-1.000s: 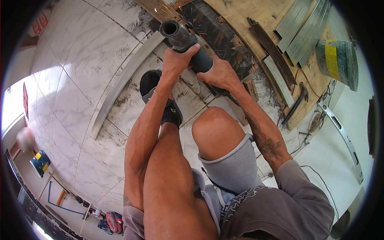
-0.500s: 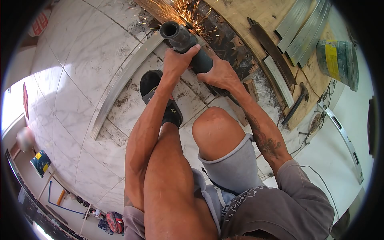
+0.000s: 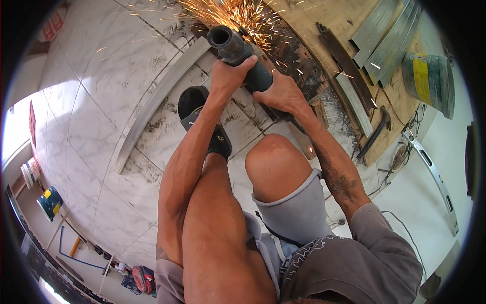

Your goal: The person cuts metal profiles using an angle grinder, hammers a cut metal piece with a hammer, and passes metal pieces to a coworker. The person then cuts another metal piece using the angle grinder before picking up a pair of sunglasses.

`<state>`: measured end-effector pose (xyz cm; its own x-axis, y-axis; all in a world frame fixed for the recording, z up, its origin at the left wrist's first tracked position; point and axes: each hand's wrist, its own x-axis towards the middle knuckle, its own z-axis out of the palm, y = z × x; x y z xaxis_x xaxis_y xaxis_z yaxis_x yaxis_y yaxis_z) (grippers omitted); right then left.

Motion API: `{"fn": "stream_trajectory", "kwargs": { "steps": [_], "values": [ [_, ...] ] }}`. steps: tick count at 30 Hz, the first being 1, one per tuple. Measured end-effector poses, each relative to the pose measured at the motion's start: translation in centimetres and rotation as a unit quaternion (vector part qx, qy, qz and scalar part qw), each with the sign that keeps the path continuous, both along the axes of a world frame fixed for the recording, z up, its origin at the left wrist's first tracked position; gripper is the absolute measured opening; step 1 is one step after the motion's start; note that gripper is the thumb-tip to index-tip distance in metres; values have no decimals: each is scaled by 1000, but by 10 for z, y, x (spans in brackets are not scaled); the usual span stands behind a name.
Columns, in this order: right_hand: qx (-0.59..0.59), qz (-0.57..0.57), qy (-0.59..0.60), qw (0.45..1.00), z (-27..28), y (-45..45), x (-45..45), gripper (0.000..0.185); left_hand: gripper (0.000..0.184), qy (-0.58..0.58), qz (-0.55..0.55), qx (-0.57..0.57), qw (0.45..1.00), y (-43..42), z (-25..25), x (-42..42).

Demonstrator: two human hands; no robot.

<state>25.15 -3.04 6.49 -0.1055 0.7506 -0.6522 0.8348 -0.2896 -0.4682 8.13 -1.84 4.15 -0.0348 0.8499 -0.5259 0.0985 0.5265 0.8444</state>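
Observation:
An angle grinder (image 3: 258, 76) with a dark green body is gripped between both hands. My left hand (image 3: 227, 80) wraps round its front part, close to the round black opening. Around its rear body, on the right, my right hand (image 3: 281, 93) is closed. Orange sparks (image 3: 238, 17) spray from the far side of the tool. Its disc and the spot it touches are largely hidden by the tool and sparks. A long pale metal bar (image 3: 154, 106) lies on the tiles left of my shoe (image 3: 192, 104).
On the plywood board (image 3: 309, 25) at right lie metal strips (image 3: 387, 43), a dark bar (image 3: 347, 63) and a hammer (image 3: 377, 131). A green bucket (image 3: 430, 83) and a spirit level (image 3: 434, 175) are farther right. Cables (image 3: 412, 243) trail there. Another bucket (image 3: 50, 203) stands at left.
The spark spray has grown wider and brighter, with stray sparks now reaching left and right. The grinder and both hands have shifted slightly right in view, still gripping.

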Motion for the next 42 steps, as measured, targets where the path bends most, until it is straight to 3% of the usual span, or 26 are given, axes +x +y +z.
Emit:
{"fn": "stream_trajectory", "kwargs": {
  "steps": [3,6,24,36,39,42],
  "values": [
    [19,-10,36,999,2,-2,1,73,54,-1,1,-8,1000,0,1,1],
    [40,6,67,997,0,-2,4,71,39,-12,61,38,997,-2,-3,6],
    [4,-9,20,1000,-5,-3,3,73,35,1,63,58,996,-4,-8,8],
    [15,-3,29,999,3,-4,3,75,35,15,57,72,996,-5,-16,9],
    [-1,6,12,1000,1,-3,4,75,49,32,1,53,998,-5,-15,5],
    [-3,-4,57,998,2,-5,5,74,49,37,1,57,998,-6,-15,6]
  ]
}}
